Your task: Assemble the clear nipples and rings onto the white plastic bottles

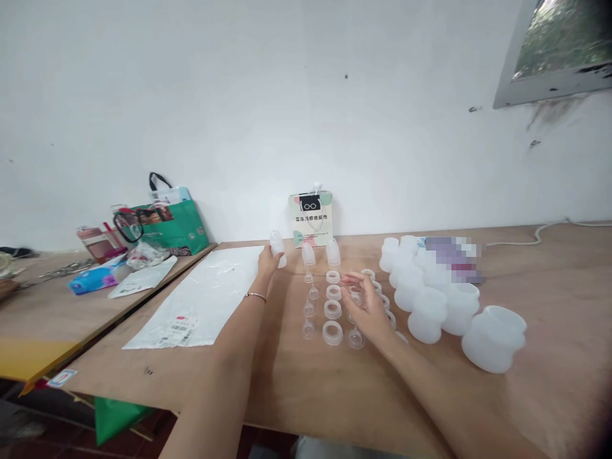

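Observation:
My left hand [268, 262] is closed around a translucent baby bottle top with a domed cap [276, 241], near the back of the table. Two similar capped bottle tops [308, 255] stand just to its right. My right hand [369, 307] hovers with fingers apart over the rows of parts, and nothing shows in it. Beneath and beside it lie several clear silicone teats [356, 338] and white collar rings [332, 333]. More teats [308, 329] form a column on the left. Part of the right-hand rows is hidden by my right hand.
Several frosted bottle bodies [494, 338] are grouped at the right. A white plastic mailer [201, 296] lies at the left. Against the wall stands a paper bag [312, 223]. A green bag [184, 226] and a tissue pack [98, 275] sit on the adjoining table.

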{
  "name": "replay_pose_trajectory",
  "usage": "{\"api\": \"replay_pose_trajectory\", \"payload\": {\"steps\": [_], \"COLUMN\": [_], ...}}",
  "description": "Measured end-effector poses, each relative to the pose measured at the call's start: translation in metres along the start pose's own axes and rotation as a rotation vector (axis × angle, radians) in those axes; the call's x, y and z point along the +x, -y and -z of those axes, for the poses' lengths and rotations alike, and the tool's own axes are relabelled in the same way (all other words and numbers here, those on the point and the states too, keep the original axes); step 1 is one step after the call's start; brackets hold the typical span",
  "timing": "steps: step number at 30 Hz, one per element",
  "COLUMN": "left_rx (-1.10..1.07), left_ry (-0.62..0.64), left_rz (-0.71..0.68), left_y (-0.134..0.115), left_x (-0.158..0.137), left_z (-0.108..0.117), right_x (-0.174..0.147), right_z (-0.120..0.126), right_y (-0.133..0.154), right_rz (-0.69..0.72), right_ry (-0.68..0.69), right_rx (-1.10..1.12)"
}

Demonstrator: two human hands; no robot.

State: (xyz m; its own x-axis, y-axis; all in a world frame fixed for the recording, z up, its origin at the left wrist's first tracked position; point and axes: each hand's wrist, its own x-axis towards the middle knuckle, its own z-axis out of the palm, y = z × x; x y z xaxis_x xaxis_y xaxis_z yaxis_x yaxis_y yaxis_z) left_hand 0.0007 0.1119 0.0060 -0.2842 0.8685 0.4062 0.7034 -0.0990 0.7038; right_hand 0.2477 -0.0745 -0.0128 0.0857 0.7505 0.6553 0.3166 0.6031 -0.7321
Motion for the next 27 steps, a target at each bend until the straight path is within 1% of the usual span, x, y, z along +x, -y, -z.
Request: {"api": "replay_pose_trajectory", "payload": {"steps": [5, 9, 11, 14, 16, 17, 18, 19, 20, 21, 23, 25, 27], "left_rx": [0.050, 0.032, 0.013, -0.010, -0.033, -0.047, -0.071, -0.083, -0.098, -0.120, -0.176, -0.218, -0.230], "left_ry": [-0.006, -0.033, -0.065, -0.157, -0.169, -0.139, -0.057, 0.031, 0.135, 0.267, 0.541, 0.802, 0.980], "left_rz": [0.002, -0.014, -0.033, -0.096, -0.208, -0.286, -0.399, -0.470, -0.526, -0.565, -0.582, -0.561, -0.528], "left_y": [0.010, 0.009, 0.003, -0.015, -0.030, -0.037, -0.043, -0.049, -0.052, -0.054, -0.056, -0.055, -0.055], "left_x": [0.002, 0.002, 0.000, -0.011, -0.024, -0.032, -0.041, -0.050, -0.060, -0.070, -0.088, -0.102, -0.111], "left_z": [-0.012, -0.017, -0.016, -0.007, 0.005, 0.011, 0.018, 0.026, 0.033, 0.039, 0.051, 0.060, 0.067], "right_x": [0.001, 0.001, 0.001, 0.002, 0.002, 0.001, 0.001, 0.000, -0.001, -0.003, -0.005, -0.007, -0.007], "right_z": [-0.001, -0.002, -0.002, 0.001, 0.003, 0.004, 0.005, 0.006, 0.007, 0.008, 0.011, 0.014, 0.015], "right_y": [-0.003, -0.006, -0.006, -0.003, 0.002, 0.005, 0.007, 0.009, 0.011, 0.012, 0.014, 0.015, 0.018], "right_rz": [-0.019, -0.048, -0.071, -0.095, -0.085, -0.062, -0.024, 0.026, 0.083, 0.137, 0.214, 0.243, 0.223], "right_ry": [0.017, 0.017, 0.030, 0.068, 0.157, 0.230, 0.319, 0.411, 0.495, 0.569, 0.687, 0.778, 0.820], "right_rx": [0.011, 0.018, 0.006, -0.036, -0.096, -0.136, -0.182, -0.232, -0.281, -0.325, -0.403, -0.447, -0.411]}}
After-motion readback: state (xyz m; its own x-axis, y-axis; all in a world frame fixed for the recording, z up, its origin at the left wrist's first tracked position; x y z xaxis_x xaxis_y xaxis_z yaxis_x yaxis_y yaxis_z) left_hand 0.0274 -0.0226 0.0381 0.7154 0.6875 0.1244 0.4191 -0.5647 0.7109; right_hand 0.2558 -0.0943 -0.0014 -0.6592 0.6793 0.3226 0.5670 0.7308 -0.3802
